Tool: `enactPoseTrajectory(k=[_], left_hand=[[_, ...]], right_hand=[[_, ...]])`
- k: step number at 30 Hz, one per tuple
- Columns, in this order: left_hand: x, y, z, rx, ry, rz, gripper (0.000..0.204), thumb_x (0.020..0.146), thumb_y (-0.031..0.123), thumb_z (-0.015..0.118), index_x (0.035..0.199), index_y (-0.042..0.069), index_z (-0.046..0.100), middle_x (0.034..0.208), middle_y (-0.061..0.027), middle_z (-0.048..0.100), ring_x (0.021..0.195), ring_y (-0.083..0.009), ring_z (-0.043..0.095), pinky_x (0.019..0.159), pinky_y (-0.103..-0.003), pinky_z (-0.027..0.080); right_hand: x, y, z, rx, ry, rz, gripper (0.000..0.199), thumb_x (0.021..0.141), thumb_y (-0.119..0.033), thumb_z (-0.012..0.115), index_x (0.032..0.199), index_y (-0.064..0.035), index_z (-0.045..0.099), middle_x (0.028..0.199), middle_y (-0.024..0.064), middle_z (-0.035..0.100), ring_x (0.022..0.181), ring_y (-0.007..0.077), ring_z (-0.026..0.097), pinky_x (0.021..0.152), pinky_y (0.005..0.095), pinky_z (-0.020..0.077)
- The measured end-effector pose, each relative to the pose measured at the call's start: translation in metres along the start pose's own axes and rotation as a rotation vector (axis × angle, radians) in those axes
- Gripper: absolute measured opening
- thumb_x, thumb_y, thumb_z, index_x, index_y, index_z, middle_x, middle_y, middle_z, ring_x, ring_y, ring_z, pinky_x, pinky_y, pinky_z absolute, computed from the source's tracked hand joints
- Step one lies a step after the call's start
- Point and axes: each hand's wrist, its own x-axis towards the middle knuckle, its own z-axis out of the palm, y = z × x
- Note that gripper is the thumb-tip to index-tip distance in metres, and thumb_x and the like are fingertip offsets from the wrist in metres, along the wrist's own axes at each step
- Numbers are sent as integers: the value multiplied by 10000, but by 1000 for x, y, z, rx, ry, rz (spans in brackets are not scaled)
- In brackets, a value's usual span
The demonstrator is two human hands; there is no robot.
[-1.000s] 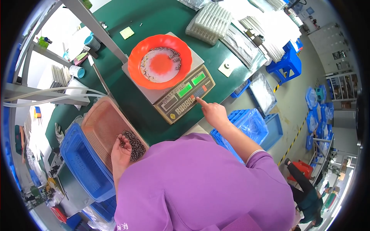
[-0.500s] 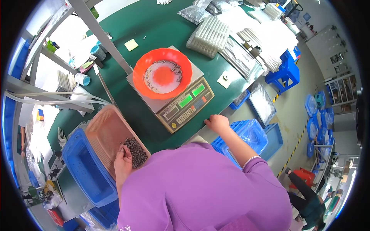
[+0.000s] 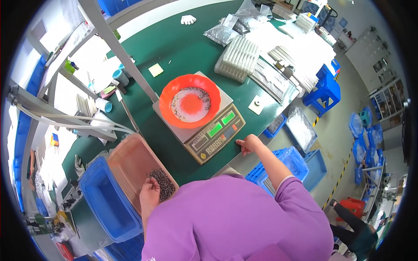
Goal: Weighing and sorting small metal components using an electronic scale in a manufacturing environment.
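My left hand (image 3: 150, 192) is in the pink plastic basket (image 3: 130, 152), fingers pinched together at the edge of a heap of small dark metal parts (image 3: 163, 184). Whatever those fingers hold is too small to make out. My right hand (image 3: 249, 144) rests at the table's near edge with its fingers curled, and nothing shows in it. Just left of it stands a digital weighing scale (image 3: 216, 135) with green lit displays. An orange-red scalloped bowl (image 3: 166, 96) sits on the scale's plate, with small metal parts (image 3: 203, 101) scattered round its inner bottom.
Beside the pink basket lies a blue basket (image 3: 93, 191). A metal post (image 3: 126, 58) rises left of the scale. Stacked clear plastic trays (image 3: 237, 58) and bagged parts (image 3: 220, 34) occupy the far right of the green table (image 3: 183, 52). Blue crates (image 3: 285, 161) stand below its right edge.
The whole view has shifted, so the table's things appear lower. My right hand has moved slightly farther forward along the table edge, its fingers somewhat looser. My left hand stays at the heap.
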Motion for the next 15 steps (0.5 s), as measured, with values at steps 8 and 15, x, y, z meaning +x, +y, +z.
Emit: enactPoseTrajectory(k=[8, 15], left_hand=[[-13, 0, 24, 18, -49, 56, 133, 922, 54, 431, 984, -40, 501, 892, -69, 544, 773, -115, 547, 703, -203, 492], [0, 2, 5, -29, -34, -74, 139, 923, 169, 461, 923, 50, 531, 802, -48, 550, 669, -113, 515, 584, -204, 447]], right_hand=[[15, 9, 0, 116, -45, 47, 483, 861, -406, 541, 617, 2, 626, 568, 92, 632, 485, 145, 609, 470, 254, 481], [17, 13, 1, 195, -48, 51, 470, 861, -398, 540, 627, -1, 634, 563, 85, 627, 463, 132, 586, 453, 249, 460]])
